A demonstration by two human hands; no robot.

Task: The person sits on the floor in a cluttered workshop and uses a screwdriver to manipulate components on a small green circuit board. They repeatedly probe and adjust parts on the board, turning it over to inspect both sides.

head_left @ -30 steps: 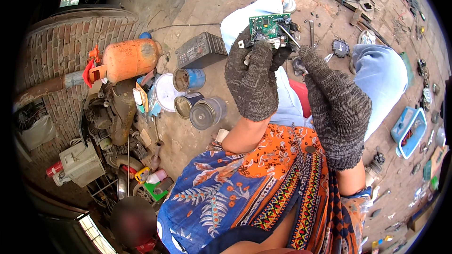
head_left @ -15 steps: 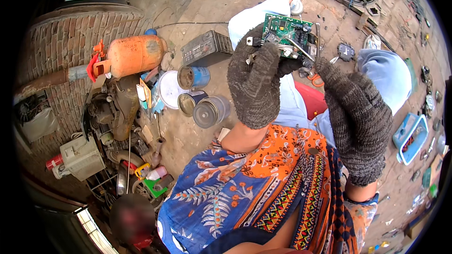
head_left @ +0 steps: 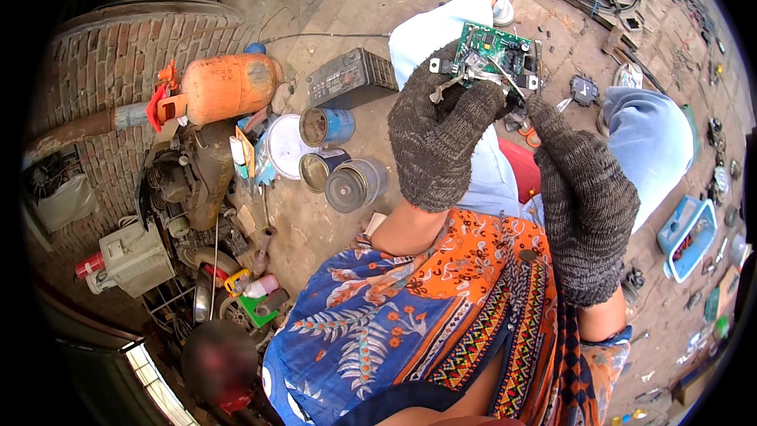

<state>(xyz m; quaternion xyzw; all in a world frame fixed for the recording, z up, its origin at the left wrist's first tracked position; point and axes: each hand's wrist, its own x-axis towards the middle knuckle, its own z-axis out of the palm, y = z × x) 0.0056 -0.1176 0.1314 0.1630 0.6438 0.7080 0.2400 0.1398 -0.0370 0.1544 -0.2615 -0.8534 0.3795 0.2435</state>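
Curled around the near edge of a green circuit board (head_left: 493,44), the left grip (head_left: 441,138) is closed on it, thumb and fingers bent inward, the coarse dark-grey knit of its glove bunching in soft ribs and folds. The board is a thin, flat rectangle just beyond these fingers, crowded with small black blocks and silvery pieces, with a metal tab (head_left: 438,66) jutting from its left side. To the right, the right grip (head_left: 587,201), in matching knit, is pinched tight at the fingertips on a slim, straight metal tool (head_left: 509,79), whose far end slants leftward over the board; whether it touches the surface cannot be told. Between the two grips show orange loop handles (head_left: 533,140) and a smooth red patch (head_left: 519,173). Right of the right grip, faded denim (head_left: 650,130) creases over a bent knee, and farther right sits a glossy light-blue plastic tub (head_left: 673,229) with rounded corners. Left of the left grip are a dusty black box (head_left: 347,79), a blue metal can (head_left: 339,128) and a flat white disc (head_left: 285,142); well past them stands a rounded, scuffed orange cylinder (head_left: 225,91).
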